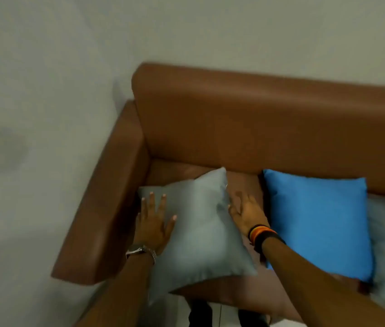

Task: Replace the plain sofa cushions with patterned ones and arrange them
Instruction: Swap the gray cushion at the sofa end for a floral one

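A plain grey cushion [201, 232] is being held between the two hands at the armrest end of the brown sofa [257, 119], its lower corner hanging over the front edge of the seat. The left hand [153, 223] is being laid flat on the cushion's left face with fingers spread wide; the right hand [248, 213] is being pressed, open-palmed, against its right edge. Nothing is being gripped by closed fingers; the cushion is only being squeezed from both sides. Just to the right of the right hand a plain blue cushion [318, 223] is lying on the seat. The grey cushion is judged light, soft and easily dented, with a smooth, possibly slippery cover, so it is best taken by opposite edges or pinched at a corner
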A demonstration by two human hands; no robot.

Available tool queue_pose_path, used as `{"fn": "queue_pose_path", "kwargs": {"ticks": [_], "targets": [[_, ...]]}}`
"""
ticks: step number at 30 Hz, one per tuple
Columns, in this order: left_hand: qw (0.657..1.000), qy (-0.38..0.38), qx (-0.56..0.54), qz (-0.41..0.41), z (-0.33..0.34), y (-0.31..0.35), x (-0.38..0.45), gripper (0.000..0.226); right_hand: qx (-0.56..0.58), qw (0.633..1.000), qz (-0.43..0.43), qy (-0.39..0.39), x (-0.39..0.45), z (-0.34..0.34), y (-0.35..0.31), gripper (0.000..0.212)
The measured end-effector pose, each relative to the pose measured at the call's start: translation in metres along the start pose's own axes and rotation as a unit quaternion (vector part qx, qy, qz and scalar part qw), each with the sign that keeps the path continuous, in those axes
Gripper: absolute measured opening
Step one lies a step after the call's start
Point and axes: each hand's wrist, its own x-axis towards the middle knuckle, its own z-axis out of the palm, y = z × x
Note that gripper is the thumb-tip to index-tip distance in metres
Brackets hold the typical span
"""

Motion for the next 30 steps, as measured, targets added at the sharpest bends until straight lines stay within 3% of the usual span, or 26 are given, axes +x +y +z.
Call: {"fn": "queue_pose_path", "kwargs": {"ticks": [4,7,10,14,15,18,20,21,23,26,30], "targets": [[0.984,-0.011,-0.109,-0.143,0.052,-0.026,-0.020,0.094,0.115,0.986,0.117,-0.028,0.021,0.068,0.046,0.062],[0.936,-0.031,-0.251,-0.243,0.077,-0.034,-0.030,0.096,0.175,0.973,0.149,-0.033,0.040,0.109,0.069,0.084],[0.895,-0.064,-0.337,-0.284,0.085,-0.029,-0.028,0.106,0.207,0.965,0.162,-0.005,0.047,0.116,0.075,0.104],[0.917,-0.046,-0.329,-0.223,0.060,-0.041,-0.021,0.081,0.243,0.953,0.181,-0.025,0.034,0.085,0.070,0.074],[0.907,-0.055,-0.364,-0.205,0.049,-0.056,-0.016,0.076,0.255,0.950,0.178,-0.033,0.032,0.071,0.072,0.065],[0.838,-0.080,-0.501,-0.204,0.010,-0.098,0.012,0.058,0.289,0.945,0.147,-0.051,0.029,0.022,0.071,0.056],[0.791,-0.046,-0.558,-0.246,-0.021,-0.098,0.034,0.068,0.367,0.917,0.143,-0.062,0.029,0.002,0.060,0.038],[0.782,-0.034,-0.571,-0.245,-0.037,-0.088,0.044,0.084,0.403,0.902,0.140,-0.063,0.031,-0.006,0.049,0.028],[0.797,-0.033,-0.566,-0.209,-0.062,-0.059,0.062,0.116,0.436,0.889,0.131,-0.052,0.048,-0.010,0.026,0.028],[0.859,-0.032,-0.491,-0.142,-0.067,-0.026,0.092,0.139,0.398,0.909,0.118,-0.020,0.076,-0.011,-0.005,0.029],[0.881,-0.046,-0.457,-0.112,-0.052,-0.005,0.127,0.117,0.356,0.928,0.110,-0.024,0.105,-0.006,-0.027,0.028]]}}
